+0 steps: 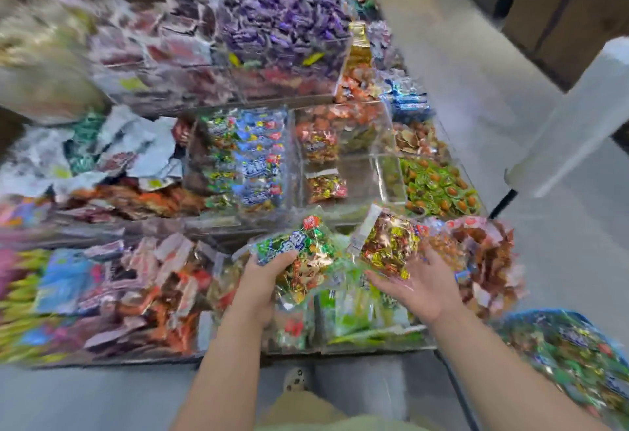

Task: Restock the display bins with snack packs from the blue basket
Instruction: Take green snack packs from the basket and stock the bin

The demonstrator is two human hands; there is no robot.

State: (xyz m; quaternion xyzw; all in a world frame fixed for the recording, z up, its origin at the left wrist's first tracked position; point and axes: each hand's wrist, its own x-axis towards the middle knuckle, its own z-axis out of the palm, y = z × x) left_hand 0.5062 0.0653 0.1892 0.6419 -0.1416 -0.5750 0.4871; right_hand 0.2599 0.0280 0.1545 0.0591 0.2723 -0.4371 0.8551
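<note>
Gripping green pack point(296, 253): left hand point(258, 284)

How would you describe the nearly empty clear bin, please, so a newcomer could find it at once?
Start at the purple-wrapped sweets bin on the upper tier, then drop to the row below. The nearly empty bin sits between a full blue-and-green pack bin and green packets; its front half holds one red-and-gold pack.

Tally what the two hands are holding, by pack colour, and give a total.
Green-topped snack pack, gripped by the left hand: 1
Red-and-gold snack pack, resting on the fingers of the right hand: 1
Total: 2 packs in hand. Motion blur hides whether more packs are stacked beneath either one.
</note>
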